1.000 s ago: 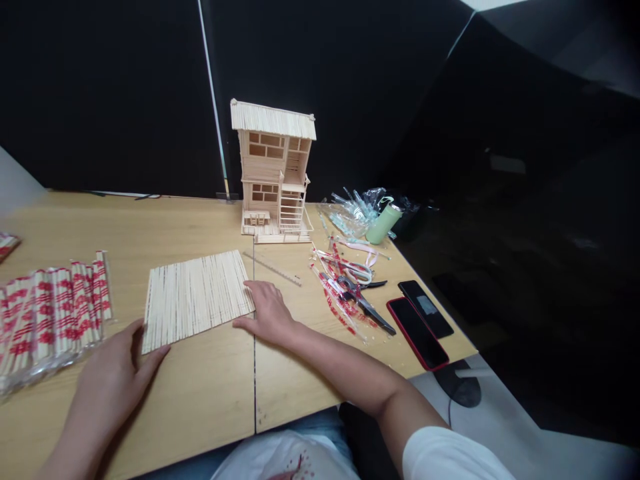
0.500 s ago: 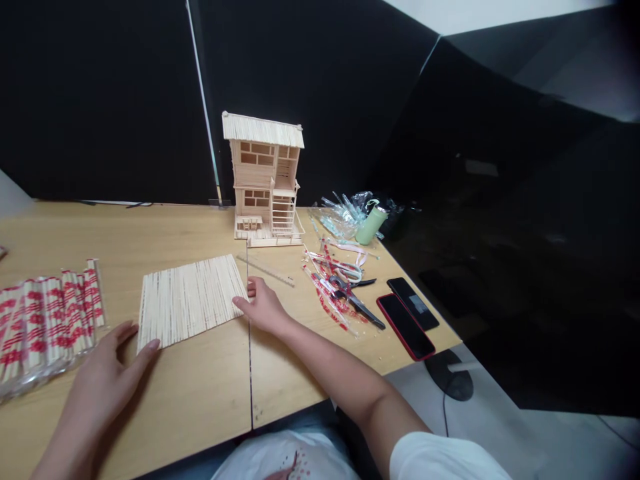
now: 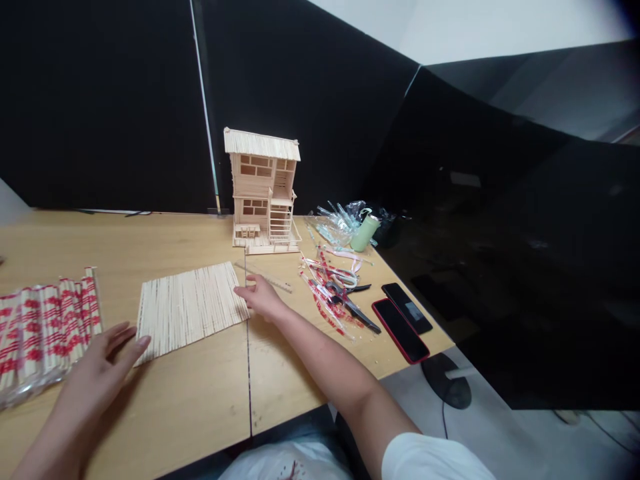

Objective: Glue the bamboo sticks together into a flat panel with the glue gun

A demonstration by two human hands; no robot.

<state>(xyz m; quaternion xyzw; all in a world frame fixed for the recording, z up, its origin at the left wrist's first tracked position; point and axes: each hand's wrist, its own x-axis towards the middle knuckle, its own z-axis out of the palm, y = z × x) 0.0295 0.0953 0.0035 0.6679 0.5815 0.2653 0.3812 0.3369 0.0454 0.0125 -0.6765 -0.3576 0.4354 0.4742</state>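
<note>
A flat panel of pale wooden sticks (image 3: 190,307), laid side by side, rests on the table in front of me. My left hand (image 3: 103,363) is at its lower left corner, fingers and thumb apart, the thumb tip over or beside the edge. At the panel's right edge is my right hand (image 3: 265,298), thumb and fingers spread; whether the fingertips touch the sticks I cannot tell. Behind the panel stands a two-storey model house (image 3: 263,193) of similar sticks, with a slatted roof, a ladder and a small table.
Red-printed stick packs (image 3: 47,327) lie on the left. A clear ruler (image 3: 265,277), pliers-like black tools (image 3: 355,310) and torn wrappers (image 3: 325,300) are on the right, with two phones (image 3: 400,330), a green bottle (image 3: 365,233) and plastic bags (image 3: 335,223). Dark partitions (image 3: 300,80) enclose the table.
My left thumb has drawn back a little from the panel's corner. The right thumb and fingers have shifted slightly at the right edge. The camera view has moved a little.
</note>
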